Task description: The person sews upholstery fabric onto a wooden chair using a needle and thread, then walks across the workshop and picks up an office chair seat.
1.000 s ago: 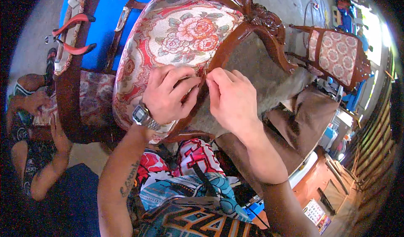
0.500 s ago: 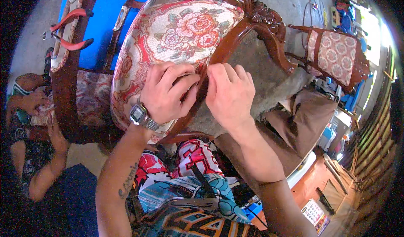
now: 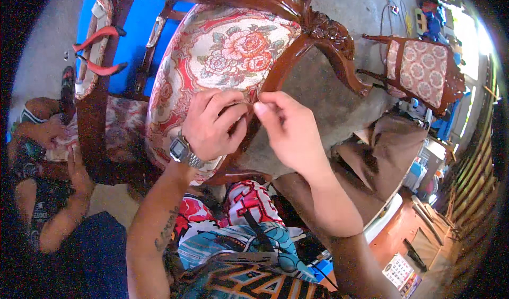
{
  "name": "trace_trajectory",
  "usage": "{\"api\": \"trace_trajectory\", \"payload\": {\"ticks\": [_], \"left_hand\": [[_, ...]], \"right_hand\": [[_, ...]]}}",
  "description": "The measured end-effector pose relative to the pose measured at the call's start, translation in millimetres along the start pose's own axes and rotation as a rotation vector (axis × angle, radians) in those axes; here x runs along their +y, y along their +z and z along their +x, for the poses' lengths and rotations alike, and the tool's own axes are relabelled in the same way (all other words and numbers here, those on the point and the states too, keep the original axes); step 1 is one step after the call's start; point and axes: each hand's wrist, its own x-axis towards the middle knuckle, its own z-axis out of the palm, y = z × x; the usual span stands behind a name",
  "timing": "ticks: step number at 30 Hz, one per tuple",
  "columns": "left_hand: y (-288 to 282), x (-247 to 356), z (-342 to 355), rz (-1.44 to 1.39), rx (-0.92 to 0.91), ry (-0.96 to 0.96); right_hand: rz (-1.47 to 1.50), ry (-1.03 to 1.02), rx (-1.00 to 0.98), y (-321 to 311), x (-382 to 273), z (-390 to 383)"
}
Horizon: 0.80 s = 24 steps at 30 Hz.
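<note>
A seat with floral fabric [image 3: 241,49] in red, cream and green lies in front of me, bordered by a glossy dark-brown carved wood frame [image 3: 283,60]. My left hand [image 3: 214,124], a metal watch [image 3: 180,149] on its wrist, rests over the fabric's near edge with fingers curled in; what they hold is hidden. Close beside it, my right hand [image 3: 289,132] pinches thumb and forefinger together at the seam between fabric and wood. Something thin and small shows at those fingertips, too fine to name.
Red-handled pliers [image 3: 101,68] lie on the chair's padded arm at left. Another person's hand [image 3: 50,132] works on fabric beyond it. A second upholstered chair [image 3: 424,68] stands at far right, near brown cloth [image 3: 382,150]. A calendar [image 3: 397,270] lies lower right.
My right hand has turned and opened from a closed fist shape, so thumb and forefinger now show in a pinch. My left hand stays curled at the seat edge. The whole view has shifted slightly.
</note>
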Motion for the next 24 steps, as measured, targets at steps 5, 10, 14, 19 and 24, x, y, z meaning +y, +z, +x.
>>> {"api": "trace_trajectory", "payload": {"ticks": [5, 10, 14, 19, 24], "left_hand": [[-24, 3, 25, -0.130, -0.150, -0.005], [-53, -21, 108, 0.122, -0.048, 0.180], [-49, -43, 188, 0.266, -0.029, 0.312], [-29, -45, 232, 0.463, -0.375, 0.195], [-36, -31, 232, 0.413, -0.683, -0.097]], "right_hand": [[1.392, 0.597, -0.132, 0, 3, -1], [1.391, 0.670, -0.181, 4, 0, 18], [1.489, 0.666, -0.173, 7, -7, 22], [1.680, 0.740, 0.022, 20, -23, 20], [1.837, 0.733, 0.350, 43, -34, 27]]}}
